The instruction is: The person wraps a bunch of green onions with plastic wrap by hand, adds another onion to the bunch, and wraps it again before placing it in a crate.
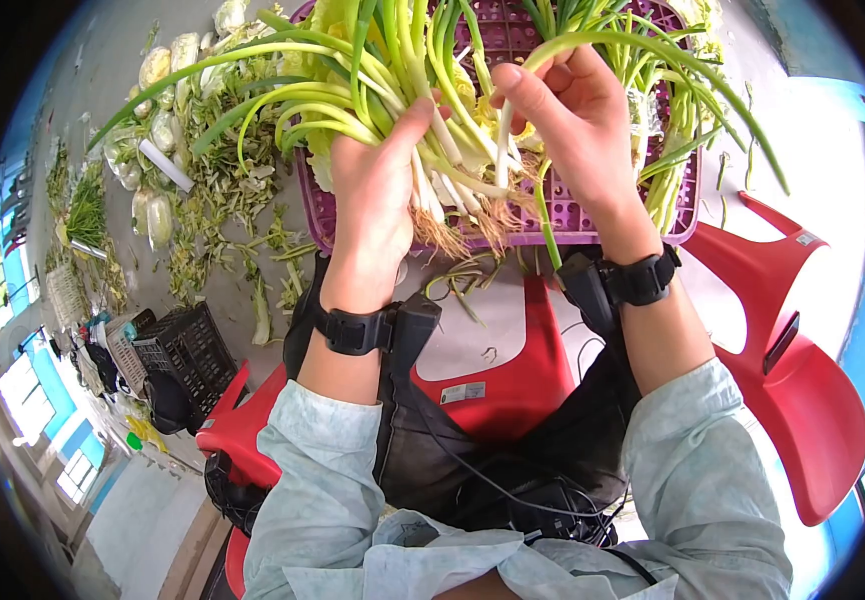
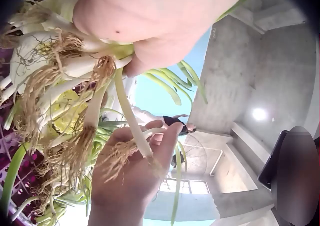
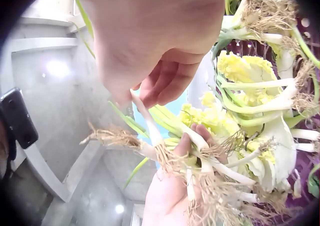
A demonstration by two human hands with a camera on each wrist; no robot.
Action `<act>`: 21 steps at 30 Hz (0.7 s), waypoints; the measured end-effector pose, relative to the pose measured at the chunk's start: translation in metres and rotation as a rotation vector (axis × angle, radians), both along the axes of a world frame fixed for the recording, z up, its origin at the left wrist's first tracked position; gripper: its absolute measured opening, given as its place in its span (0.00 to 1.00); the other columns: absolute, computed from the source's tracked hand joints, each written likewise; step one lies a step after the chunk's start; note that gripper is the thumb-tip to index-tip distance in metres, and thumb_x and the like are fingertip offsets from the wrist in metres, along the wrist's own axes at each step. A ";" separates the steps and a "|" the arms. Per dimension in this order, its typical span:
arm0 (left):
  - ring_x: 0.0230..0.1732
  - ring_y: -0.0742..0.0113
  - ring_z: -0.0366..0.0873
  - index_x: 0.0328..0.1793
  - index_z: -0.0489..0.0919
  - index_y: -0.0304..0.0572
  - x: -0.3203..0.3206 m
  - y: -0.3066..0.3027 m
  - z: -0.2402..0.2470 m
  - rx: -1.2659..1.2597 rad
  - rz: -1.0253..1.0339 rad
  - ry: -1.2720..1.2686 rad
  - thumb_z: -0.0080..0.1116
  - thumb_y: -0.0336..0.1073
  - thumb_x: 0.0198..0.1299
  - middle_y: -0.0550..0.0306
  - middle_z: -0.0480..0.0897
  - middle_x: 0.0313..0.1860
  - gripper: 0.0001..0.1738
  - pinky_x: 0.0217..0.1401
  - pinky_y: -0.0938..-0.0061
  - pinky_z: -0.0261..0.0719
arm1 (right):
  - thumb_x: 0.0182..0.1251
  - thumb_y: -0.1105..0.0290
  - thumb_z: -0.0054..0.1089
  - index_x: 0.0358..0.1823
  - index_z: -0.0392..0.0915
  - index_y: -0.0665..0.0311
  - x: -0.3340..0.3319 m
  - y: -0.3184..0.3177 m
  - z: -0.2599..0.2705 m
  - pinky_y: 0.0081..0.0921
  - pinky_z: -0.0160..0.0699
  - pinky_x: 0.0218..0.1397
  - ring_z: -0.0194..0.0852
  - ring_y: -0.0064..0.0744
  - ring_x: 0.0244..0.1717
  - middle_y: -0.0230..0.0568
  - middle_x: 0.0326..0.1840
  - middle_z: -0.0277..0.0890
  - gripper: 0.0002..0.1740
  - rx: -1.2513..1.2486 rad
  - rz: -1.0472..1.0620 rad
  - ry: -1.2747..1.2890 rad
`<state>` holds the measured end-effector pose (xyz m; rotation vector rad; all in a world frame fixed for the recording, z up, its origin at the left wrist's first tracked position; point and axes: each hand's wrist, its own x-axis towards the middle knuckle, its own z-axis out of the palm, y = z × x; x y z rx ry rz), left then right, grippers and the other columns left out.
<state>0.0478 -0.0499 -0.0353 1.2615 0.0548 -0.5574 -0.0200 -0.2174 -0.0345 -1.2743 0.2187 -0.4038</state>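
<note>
In the head view my left hand (image 1: 373, 190) grips a bunch of green onions (image 1: 443, 170), white stems and brown roots hanging down over the purple crate (image 1: 318, 205). My right hand (image 1: 588, 130) pinches a single green onion (image 1: 505, 140) between thumb and fingers, just right of the bunch; its long green leaf arches to the right. In the left wrist view the right hand (image 2: 125, 176) shows behind the hanging stems. The right wrist view has the left hand (image 3: 172, 196) below, with roots (image 3: 215, 196) spread across it. Yellow-green lettuce leaves (image 3: 250, 73) lie behind the onions.
More green onions (image 1: 668, 180) lie at the crate's right side. Trimmed leaves (image 1: 243, 180) and wrapped cabbages (image 1: 158, 215) cover the floor to the left. Red chairs (image 1: 793, 380) stand near both knees, and a black crate (image 1: 188, 350) sits at lower left.
</note>
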 end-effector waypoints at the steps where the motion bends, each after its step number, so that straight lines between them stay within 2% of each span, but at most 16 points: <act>1: 0.52 0.67 0.86 0.64 0.79 0.31 0.000 0.000 -0.002 0.005 -0.003 -0.008 0.63 0.28 0.71 0.53 0.87 0.54 0.17 0.55 0.71 0.84 | 0.72 0.71 0.72 0.42 0.77 0.66 0.002 -0.002 -0.004 0.18 0.84 0.39 0.85 0.19 0.40 0.32 0.35 0.84 0.10 -0.011 -0.004 0.045; 3: 0.50 0.68 0.86 0.63 0.80 0.31 0.000 -0.001 -0.003 0.013 -0.026 -0.011 0.62 0.28 0.71 0.53 0.87 0.53 0.17 0.53 0.72 0.85 | 0.72 0.70 0.72 0.44 0.78 0.66 0.003 -0.003 -0.010 0.16 0.82 0.39 0.85 0.18 0.40 0.33 0.37 0.85 0.11 -0.081 -0.013 0.147; 11: 0.42 0.72 0.86 0.63 0.80 0.34 -0.006 -0.005 0.007 -0.007 -0.115 0.080 0.61 0.27 0.71 0.54 0.87 0.49 0.16 0.38 0.77 0.85 | 0.69 0.68 0.75 0.43 0.76 0.66 0.005 0.001 -0.017 0.19 0.82 0.41 0.85 0.20 0.38 0.35 0.37 0.84 0.14 -0.092 0.080 0.219; 14: 0.47 0.65 0.88 0.67 0.77 0.32 -0.005 -0.002 0.003 0.029 -0.185 0.040 0.62 0.29 0.72 0.52 0.86 0.53 0.19 0.46 0.69 0.90 | 0.67 0.67 0.76 0.41 0.76 0.66 0.005 0.001 -0.018 0.19 0.81 0.40 0.83 0.19 0.36 0.33 0.35 0.82 0.16 -0.100 0.088 0.241; 21: 0.47 0.67 0.87 0.67 0.76 0.32 -0.004 0.001 0.004 0.039 -0.260 0.054 0.61 0.27 0.70 0.52 0.85 0.54 0.20 0.46 0.70 0.90 | 0.64 0.63 0.80 0.40 0.76 0.66 0.004 0.003 -0.023 0.20 0.79 0.37 0.80 0.19 0.34 0.32 0.34 0.81 0.19 -0.245 0.059 0.297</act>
